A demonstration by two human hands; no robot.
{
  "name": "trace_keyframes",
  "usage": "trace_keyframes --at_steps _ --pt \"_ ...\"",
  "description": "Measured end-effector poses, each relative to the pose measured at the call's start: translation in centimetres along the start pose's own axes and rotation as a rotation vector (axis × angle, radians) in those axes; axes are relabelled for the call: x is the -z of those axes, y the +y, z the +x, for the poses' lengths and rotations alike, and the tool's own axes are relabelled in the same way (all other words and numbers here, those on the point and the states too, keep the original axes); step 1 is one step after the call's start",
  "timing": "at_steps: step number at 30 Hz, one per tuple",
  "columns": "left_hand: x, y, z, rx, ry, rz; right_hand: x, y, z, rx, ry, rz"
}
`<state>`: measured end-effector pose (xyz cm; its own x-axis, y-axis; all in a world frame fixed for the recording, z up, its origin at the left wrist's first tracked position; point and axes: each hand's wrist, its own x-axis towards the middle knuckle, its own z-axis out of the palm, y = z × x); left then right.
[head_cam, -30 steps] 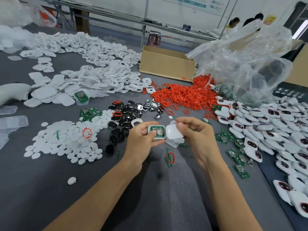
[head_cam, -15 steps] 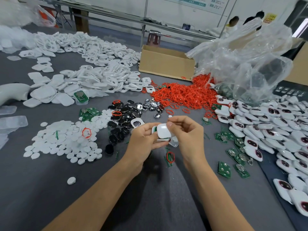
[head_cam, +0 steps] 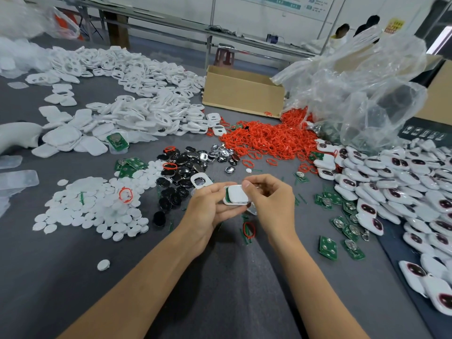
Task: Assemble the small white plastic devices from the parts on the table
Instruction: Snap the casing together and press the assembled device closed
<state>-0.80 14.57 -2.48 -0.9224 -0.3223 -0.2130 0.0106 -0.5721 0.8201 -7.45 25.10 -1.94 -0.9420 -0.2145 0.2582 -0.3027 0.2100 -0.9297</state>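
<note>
The small white device [head_cam: 236, 195] is a rounded-square shell held above the grey table [head_cam: 220, 289], between the two hands and just in front of the black discs [head_cam: 176, 182]. A smooth white cover lies on its top, slightly askew, and a thin strip of green circuit board [head_cam: 227, 195] shows along its left edge. Its right side and underside are hidden by the hands, so whether the cover is seated cannot be told. A pale, clear-looking piece [head_cam: 253, 211] below the right palm is too covered to identify. The left hand [head_cam: 208, 211] grips the shell, thumb along its top-left edge and curled fingers [head_cam: 232, 208] beneath. The right hand [head_cam: 274, 204] pinches the cover, thumb tip pressing on its upper right corner, its other fingers [head_cam: 266, 183] curled closely behind it.
</note>
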Motion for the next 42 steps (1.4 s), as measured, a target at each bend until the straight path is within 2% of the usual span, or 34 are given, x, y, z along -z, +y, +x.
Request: trace_keyframes --at_steps 8,13,15,17,20,23,35,42 --pt "-0.2 -0.1 0.0 -0.01 -0.011 -0.036 -0.8 0.2 -0.5 0.167 0.045 -0.185" --pt "-0.1 -0.4 0.0 -0.072 -0.053 0.024 -1.3 0.2 -0.6 0.213 0.055 -0.207" --pt "-0.1 -0.4 -0.1 -0.103 -0.058 0.052 -1.3 0.2 -0.6 0.165 0.033 -0.156" --pt "-0.1 -0.5 -0.1 -0.135 -0.051 0.064 -1.0 0.3 -0.5 0.003 -0.026 0.012" --pt "-0.1 -0.6 -0.1 -0.184 -0.016 0.126 0.0 0.1 -0.3 -0.246 -0.204 0.318" --pt "-0.3 -0.7 -0.4 -0.241 -0.026 0.178 0.9 0.1 0.0 -0.336 -0.29 0.465" --pt "-0.6 -0.7 -0.8 -0.4 -0.008 0.253 1.1 -0.2 0.0 -0.249 -0.265 0.511" --pt "-0.4 -0.7 -1.0 -0.446 0.011 0.267 1.0 -0.4 -0.1 -0.169 -0.253 0.44"
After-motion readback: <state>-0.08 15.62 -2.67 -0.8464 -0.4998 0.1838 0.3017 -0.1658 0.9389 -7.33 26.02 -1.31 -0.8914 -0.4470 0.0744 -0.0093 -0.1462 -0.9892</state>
